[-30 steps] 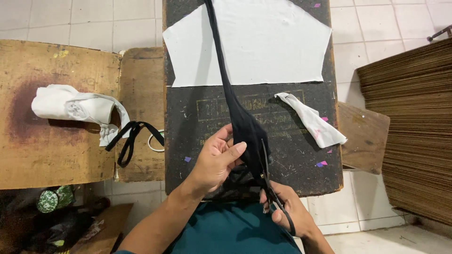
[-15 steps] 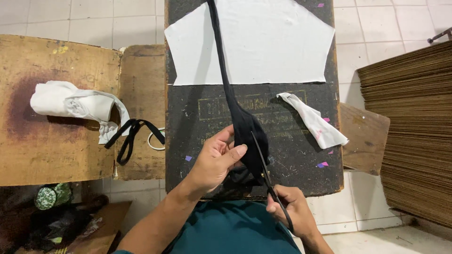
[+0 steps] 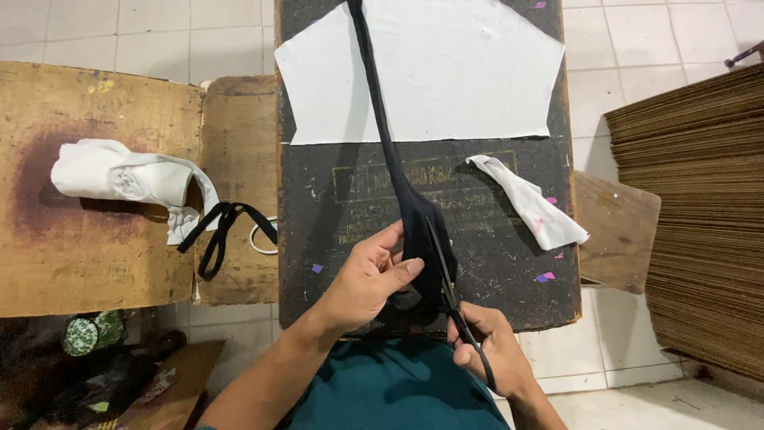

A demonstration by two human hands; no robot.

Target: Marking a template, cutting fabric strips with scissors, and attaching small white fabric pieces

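Layout on the board (image 3: 493, 279)

Sheet (image 3: 446, 72) at far edge; scrap (image 3: 529, 203) right; strip (image 3: 390, 151) down the middle, held at near edge.

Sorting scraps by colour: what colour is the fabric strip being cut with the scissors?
Black fabric strip, clearest in the head view.

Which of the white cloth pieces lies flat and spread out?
The big white sheet at the far end of the black board. The left cloth is bundled, and the right scrap is a small crumpled strip.
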